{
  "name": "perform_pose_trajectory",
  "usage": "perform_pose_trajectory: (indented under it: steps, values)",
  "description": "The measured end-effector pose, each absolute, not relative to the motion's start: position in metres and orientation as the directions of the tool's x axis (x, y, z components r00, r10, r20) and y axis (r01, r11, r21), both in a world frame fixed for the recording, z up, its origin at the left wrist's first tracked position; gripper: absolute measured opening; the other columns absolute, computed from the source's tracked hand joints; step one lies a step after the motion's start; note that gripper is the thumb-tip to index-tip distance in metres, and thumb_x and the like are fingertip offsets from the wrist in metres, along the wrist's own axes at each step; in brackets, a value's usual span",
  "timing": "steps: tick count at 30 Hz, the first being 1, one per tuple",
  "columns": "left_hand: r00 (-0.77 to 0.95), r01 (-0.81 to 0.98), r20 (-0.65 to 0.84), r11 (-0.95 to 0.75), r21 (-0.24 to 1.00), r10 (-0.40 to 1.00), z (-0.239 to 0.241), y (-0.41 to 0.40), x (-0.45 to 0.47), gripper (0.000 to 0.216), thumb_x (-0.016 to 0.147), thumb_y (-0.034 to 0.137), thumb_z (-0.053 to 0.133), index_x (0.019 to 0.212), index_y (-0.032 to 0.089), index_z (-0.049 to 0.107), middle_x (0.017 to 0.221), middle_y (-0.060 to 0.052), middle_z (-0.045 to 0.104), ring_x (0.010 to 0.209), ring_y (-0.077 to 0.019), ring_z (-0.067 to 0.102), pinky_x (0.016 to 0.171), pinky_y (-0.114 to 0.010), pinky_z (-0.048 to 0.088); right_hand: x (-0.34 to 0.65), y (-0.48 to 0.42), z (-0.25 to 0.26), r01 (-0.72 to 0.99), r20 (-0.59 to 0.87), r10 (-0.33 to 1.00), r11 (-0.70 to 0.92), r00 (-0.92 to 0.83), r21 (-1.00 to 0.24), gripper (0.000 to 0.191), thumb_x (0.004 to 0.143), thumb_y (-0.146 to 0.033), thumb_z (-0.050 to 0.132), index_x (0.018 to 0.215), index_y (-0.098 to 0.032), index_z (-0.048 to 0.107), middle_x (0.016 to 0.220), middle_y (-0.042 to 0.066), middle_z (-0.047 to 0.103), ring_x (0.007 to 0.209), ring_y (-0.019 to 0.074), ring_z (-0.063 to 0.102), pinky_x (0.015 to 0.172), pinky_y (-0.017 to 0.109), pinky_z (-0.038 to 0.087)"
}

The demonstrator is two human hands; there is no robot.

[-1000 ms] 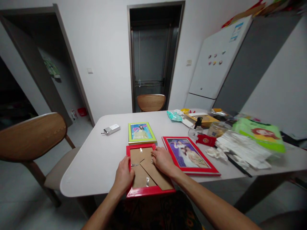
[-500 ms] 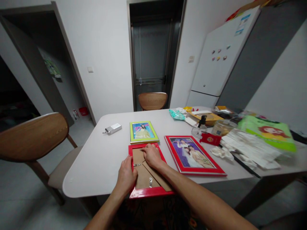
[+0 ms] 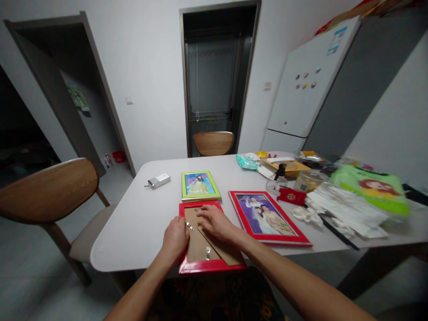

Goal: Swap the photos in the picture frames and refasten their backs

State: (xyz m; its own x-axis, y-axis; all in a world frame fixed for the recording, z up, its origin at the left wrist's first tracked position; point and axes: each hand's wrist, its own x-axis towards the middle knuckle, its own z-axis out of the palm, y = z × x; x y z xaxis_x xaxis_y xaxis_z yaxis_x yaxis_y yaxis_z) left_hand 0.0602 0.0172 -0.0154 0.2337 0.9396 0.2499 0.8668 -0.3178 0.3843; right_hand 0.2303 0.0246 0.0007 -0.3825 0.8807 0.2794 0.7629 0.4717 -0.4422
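Note:
A red picture frame point(image 3: 210, 266) lies face down at the table's near edge, its brown cardboard back and metal clips showing. My left hand point(image 3: 175, 239) rests on the frame's left side, fingers curled at a small metal clip point(image 3: 189, 226). My right hand point(image 3: 216, 222) lies flat on the upper part of the cardboard back, fingers stretched toward the left. A second red frame point(image 3: 267, 218) with a photo lies face up just to the right. A green frame point(image 3: 199, 185) with a photo lies behind.
The white table point(image 3: 140, 223) carries a silver device point(image 3: 158, 180) at the left, and at the right a glass jar point(image 3: 307, 179), a spray bottle point(image 3: 277, 177), papers point(image 3: 347, 209) and a green bag point(image 3: 371, 187). Wooden chairs stand at the left point(image 3: 47, 191) and far side point(image 3: 214, 141).
My right hand slid from the frame's right edge to its top, then back down onto the cardboard. My left hand shifted up to the left clip.

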Motion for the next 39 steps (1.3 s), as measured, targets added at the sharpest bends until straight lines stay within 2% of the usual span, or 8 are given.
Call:
perform_pose_trajectory:
  steps: [3,6,11,16,19,25,33,39]
  values:
    - [0.235,0.84,0.27,-0.335,0.427,0.934,-0.022,0.008,0.056,0.031,0.074,0.014,0.04,0.105,0.012,0.049,0.115,-0.012,0.05,0.106,-0.018,0.047,0.092,-0.03,0.035,0.242,-0.002,0.01,0.638,0.167,0.778,0.6,-0.605,-0.484,0.027,0.066,-0.02,0.057,0.092,-0.023,0.064,0.119,0.005,0.046,0.107,0.0195,0.042,0.091,0.032,0.03]
    - [0.221,0.819,0.284,-0.336,0.466,0.933,-0.026,0.003,0.054,0.037,0.073,0.011,0.041,0.11,0.011,0.046,0.122,-0.013,0.045,0.111,-0.018,0.043,0.096,-0.03,0.032,0.243,-0.019,0.01,0.615,0.098,0.745,0.61,-0.659,-0.499,0.024,0.062,-0.019,0.062,0.084,-0.024,0.067,0.118,0.005,0.045,0.109,0.021,0.039,0.094,0.035,0.026]
    - [0.204,0.795,0.3,-0.336,0.505,0.932,-0.026,0.002,0.055,0.038,0.071,0.009,0.041,0.108,0.013,0.047,0.119,-0.011,0.048,0.11,-0.019,0.045,0.095,-0.033,0.034,0.231,-0.026,-0.001,0.667,0.196,0.826,0.547,-0.529,-0.505,0.013,0.069,-0.021,0.056,0.075,-0.021,0.067,0.111,0.006,0.05,0.105,0.0192,0.041,0.091,0.033,0.03]
    - [0.184,0.759,0.296,-0.327,0.563,0.937,-0.028,0.002,0.054,0.037,0.072,0.012,0.041,0.109,0.012,0.047,0.122,-0.012,0.046,0.112,-0.0188,0.043,0.097,-0.033,0.032,0.23,-0.025,-0.006,0.809,0.21,0.936,0.349,-0.281,-0.472,0.033,0.066,-0.027,0.057,0.098,-0.018,0.059,0.108,0.011,0.05,0.098,0.0205,0.045,0.085,0.031,0.035]
    - [0.162,0.705,0.285,-0.313,0.637,0.945,-0.029,0.002,0.053,0.037,0.073,0.014,0.042,0.109,0.013,0.047,0.123,-0.011,0.045,0.113,-0.0188,0.041,0.098,-0.034,0.03,0.23,-0.02,-0.004,0.842,0.181,0.952,0.302,-0.246,-0.448,0.033,0.065,-0.022,0.054,0.096,-0.017,0.06,0.093,0.008,0.056,0.088,0.0187,0.049,0.078,0.027,0.037]
    - [0.024,0.477,0.194,-0.182,0.86,0.981,-0.02,0.005,0.051,0.028,0.069,0.03,0.051,0.091,0.014,0.057,0.116,-0.012,0.05,0.11,-0.0242,0.042,0.097,-0.038,0.027,0.23,-0.014,0.012,0.827,0.181,0.974,0.21,-0.134,-0.521,0.038,0.06,-0.016,0.053,0.097,-0.015,0.061,0.094,0.008,0.06,0.088,0.0184,0.051,0.079,0.026,0.037]
    - [-0.024,0.13,-0.016,0.019,0.991,1.0,-0.003,0.0,0.039,0.029,0.068,0.044,0.046,0.074,0.016,0.05,0.063,-0.001,0.062,0.059,-0.0177,0.059,0.056,-0.029,0.047,0.216,-0.025,0.034,0.711,0.351,0.913,0.387,-0.207,-0.588,0.031,0.07,-0.026,0.053,0.1,-0.018,0.057,0.096,0.007,0.058,0.089,0.0164,0.051,0.078,0.027,0.038]
    - [-0.129,0.001,-0.143,0.144,0.99,0.981,-0.003,-0.005,-0.026,0.029,0.059,0.042,0.057,0.071,0.017,0.05,0.052,0.003,0.059,0.045,-0.0141,0.055,0.044,-0.023,0.042,0.251,-0.018,0.013,0.916,0.198,0.98,0.095,-0.017,-0.389,0.037,0.072,-0.028,0.052,0.105,-0.012,0.053,0.096,0.013,0.057,0.091,0.0221,0.052,0.079,0.032,0.038]
